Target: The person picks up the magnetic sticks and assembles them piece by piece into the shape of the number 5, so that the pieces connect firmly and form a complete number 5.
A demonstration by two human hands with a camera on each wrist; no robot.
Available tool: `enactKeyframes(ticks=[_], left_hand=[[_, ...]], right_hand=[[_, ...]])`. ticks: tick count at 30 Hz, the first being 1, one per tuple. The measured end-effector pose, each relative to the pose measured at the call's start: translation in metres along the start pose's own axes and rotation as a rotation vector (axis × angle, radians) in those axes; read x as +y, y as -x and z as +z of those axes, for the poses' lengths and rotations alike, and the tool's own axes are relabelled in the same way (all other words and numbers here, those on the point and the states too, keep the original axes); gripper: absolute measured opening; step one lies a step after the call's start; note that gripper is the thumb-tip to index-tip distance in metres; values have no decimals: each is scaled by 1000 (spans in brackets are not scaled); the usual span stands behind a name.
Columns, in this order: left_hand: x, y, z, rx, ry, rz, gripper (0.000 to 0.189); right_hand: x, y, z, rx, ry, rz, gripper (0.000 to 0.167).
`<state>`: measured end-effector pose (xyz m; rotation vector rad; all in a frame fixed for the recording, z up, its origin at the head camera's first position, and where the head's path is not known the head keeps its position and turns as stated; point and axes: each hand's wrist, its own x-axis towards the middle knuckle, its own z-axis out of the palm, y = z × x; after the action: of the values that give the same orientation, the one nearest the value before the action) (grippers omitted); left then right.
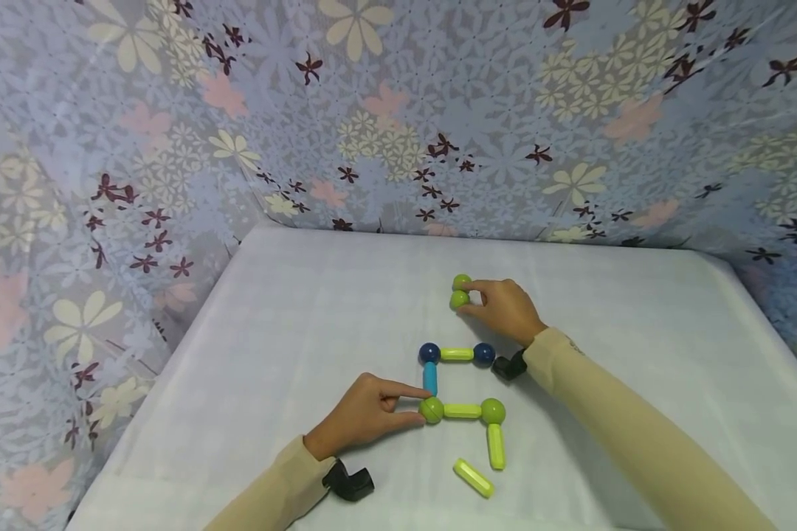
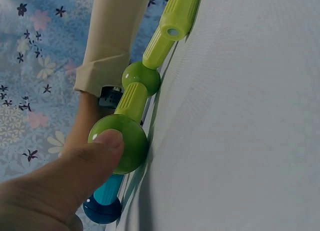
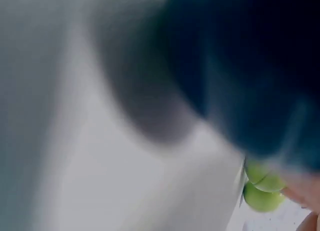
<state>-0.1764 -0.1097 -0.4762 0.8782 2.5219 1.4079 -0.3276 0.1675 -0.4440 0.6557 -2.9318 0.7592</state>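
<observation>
My left hand pinches a green ball between thumb and forefinger; in the left wrist view the thumb presses on that ball. From it a light blue rod runs back to a dark blue ball, and a yellow-green rod runs right to another green ball. Farther back, my right hand holds the nearer of two touching green balls between finger and thumb. The farther ball lies right behind it. Both balls show at the right wrist view's lower right.
A yellow-green rod joins the dark blue ball to a second one, close by the black right wrist camera. One more rod points forward from the right green ball. A loose rod lies on the white-covered table.
</observation>
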Motion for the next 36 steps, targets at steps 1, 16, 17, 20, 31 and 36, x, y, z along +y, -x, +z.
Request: enactKeyframes(ticks=[1,16,17,20,31,36], left_hand=[[0,0,1,-1,2,1,33],[14,-25,-5,80,78,62,30],[17,-29,-5,75,68,73,29],[23,-46,2,39,56,128,26],[28,-77,35,-39,-156,316,26],[26,-77,41,-69,-210,342,26]], right_hand=[[2,3,-2,10,-1,8,44],[1,154,-30,140,-450,248,41],[0,164,-29,120,-470,258,40],[-2,191,-24,66,-527,255,36],[-16,232,-1,-101,-650,-155,31],[-18,236,3,-158,-631,-180,31]])
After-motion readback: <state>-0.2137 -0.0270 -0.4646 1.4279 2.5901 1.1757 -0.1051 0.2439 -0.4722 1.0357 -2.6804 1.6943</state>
